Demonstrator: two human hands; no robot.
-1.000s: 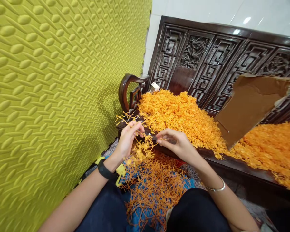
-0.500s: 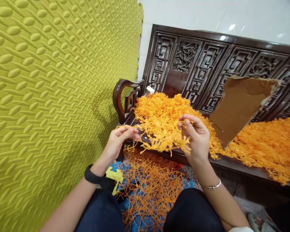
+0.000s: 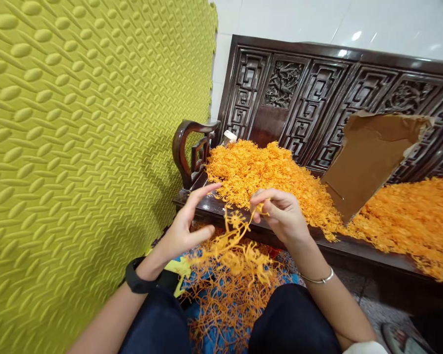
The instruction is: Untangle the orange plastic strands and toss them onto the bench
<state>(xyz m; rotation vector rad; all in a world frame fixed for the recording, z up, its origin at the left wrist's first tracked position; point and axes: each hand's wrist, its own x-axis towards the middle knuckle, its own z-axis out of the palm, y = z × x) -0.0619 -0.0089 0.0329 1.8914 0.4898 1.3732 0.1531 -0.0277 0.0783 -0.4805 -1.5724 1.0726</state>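
The left hand [image 3: 182,231] is opening now, its thumb and index finger spreading apart and, as far as shows, gripping nothing, whereas half a second ago it was pinching a strand end while the cluster was stretching between both hands. The right hand [image 3: 282,214] is still pinching, thumb against index finger, and is now holding lower than in the previous picture. The spidery orange cluster [image 3: 236,241] is therefore hanging from the right hand alone, drooping in the gap between the hands and blurring along its lower edge; the left thumb is lying close to it, though whether they are touching I cannot tell. With the left hand letting go, the right is carrying the whole piece, and the left is staying free beside it. Below, a tangle of loose orange strands [image 3: 225,300] is lying between the person's knees, over something blue. Just beyond the hands, a heap of orange pieces [image 3: 258,167] is covering much of the dark wooden surface [image 3: 206,202], and a torn cardboard sheet [image 3: 372,157] is standing between it and a second orange heap [image 3: 417,221].
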